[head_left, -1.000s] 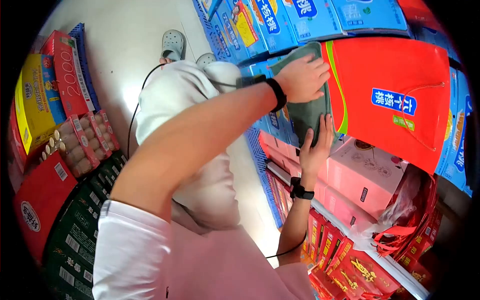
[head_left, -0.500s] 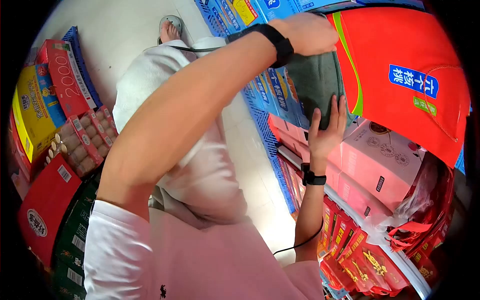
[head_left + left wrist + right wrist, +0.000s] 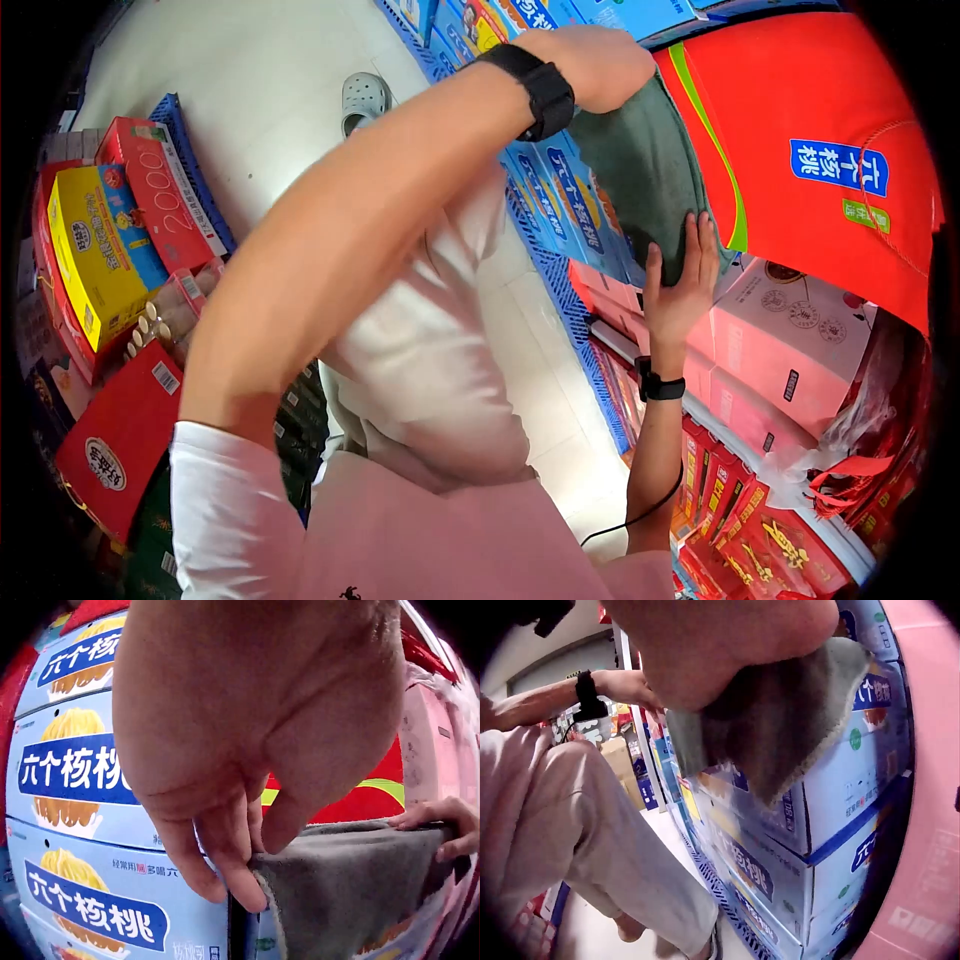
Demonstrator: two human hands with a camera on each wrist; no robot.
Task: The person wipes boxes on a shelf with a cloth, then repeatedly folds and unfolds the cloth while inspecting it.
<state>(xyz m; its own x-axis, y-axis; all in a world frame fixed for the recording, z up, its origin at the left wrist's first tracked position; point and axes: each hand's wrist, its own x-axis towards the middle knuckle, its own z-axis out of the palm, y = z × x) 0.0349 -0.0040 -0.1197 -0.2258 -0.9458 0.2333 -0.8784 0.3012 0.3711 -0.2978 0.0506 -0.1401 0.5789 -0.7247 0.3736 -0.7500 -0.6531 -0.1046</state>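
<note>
A grey-green cloth (image 3: 650, 170) lies along the edge of the stacked blue cartons (image 3: 565, 200), beside a red bag with a green stripe (image 3: 800, 120). At the cloth's far end is my left hand (image 3: 605, 68); in the left wrist view the thumb and curled fingers of the left hand (image 3: 247, 750) pinch its corner. My right hand (image 3: 683, 295) rests at the near end, fingers straight and thumb spread against the cloth. The right wrist view shows the cloth (image 3: 780, 720) hanging over the carton edge below the right hand (image 3: 720, 645), whose fingers are hidden there.
Pink boxes (image 3: 790, 330) stand just nearer than the bag, with red packages (image 3: 770, 540) lower right. Across the pale floor (image 3: 270, 90), yellow (image 3: 100, 250) and red boxes (image 3: 165, 190) stand at left. A blue plastic pallet (image 3: 590, 350) edges the carton stack.
My left hand has gone from spread fingers on the cloth to gripping its far corner. The right hand keeps much the same pose at the near end. The head view has shifted.
</note>
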